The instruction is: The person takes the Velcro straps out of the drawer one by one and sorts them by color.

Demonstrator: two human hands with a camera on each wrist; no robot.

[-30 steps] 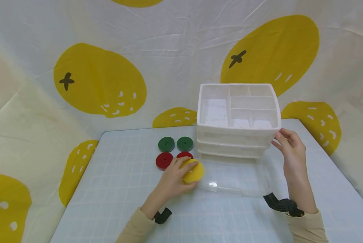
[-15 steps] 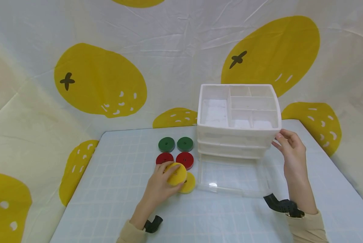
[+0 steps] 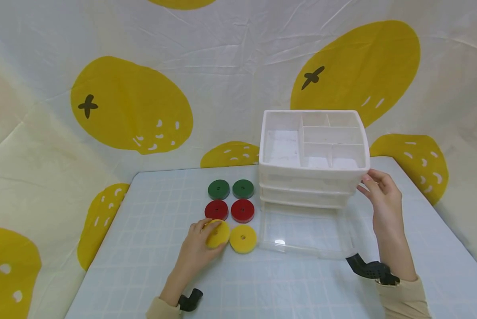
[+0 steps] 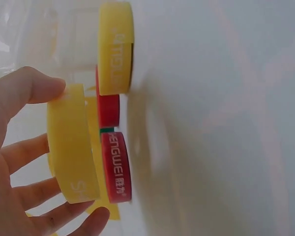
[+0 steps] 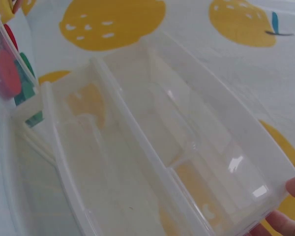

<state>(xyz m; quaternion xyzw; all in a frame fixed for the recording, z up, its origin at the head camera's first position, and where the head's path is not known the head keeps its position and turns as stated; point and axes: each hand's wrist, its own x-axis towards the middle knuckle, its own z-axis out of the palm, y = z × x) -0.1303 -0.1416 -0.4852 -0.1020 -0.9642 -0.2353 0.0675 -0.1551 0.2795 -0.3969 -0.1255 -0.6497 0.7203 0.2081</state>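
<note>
My left hand (image 3: pixel 196 246) holds a roll of yellow tape (image 3: pixel 218 235) by its edge, between thumb and fingers; the left wrist view shows the roll (image 4: pixel 71 142) standing off the tabletop. Beside it lies a second yellow roll (image 3: pixel 238 246). Two red rolls (image 3: pixel 242 216) and two green rolls (image 3: pixel 224 190) lie in pairs behind. My right hand (image 3: pixel 386 199) grips the front right corner of a white drawer organizer (image 3: pixel 314 176), thumb at the front, fingers along the side. The organizer's clear bottom drawer (image 3: pixel 302 230) is pulled out with nothing in it.
Open compartments (image 3: pixel 332 135) divide the organizer's top. A light checked cloth (image 3: pixel 134 248) covers the table. Behind hangs a pale curtain (image 3: pixel 230 97) printed with yellow fruit shapes.
My left hand has carried the yellow roll leftward and nearer, from beside the drawer to in front of the left red roll, uncovering the other yellow roll. The right hand stays put.
</note>
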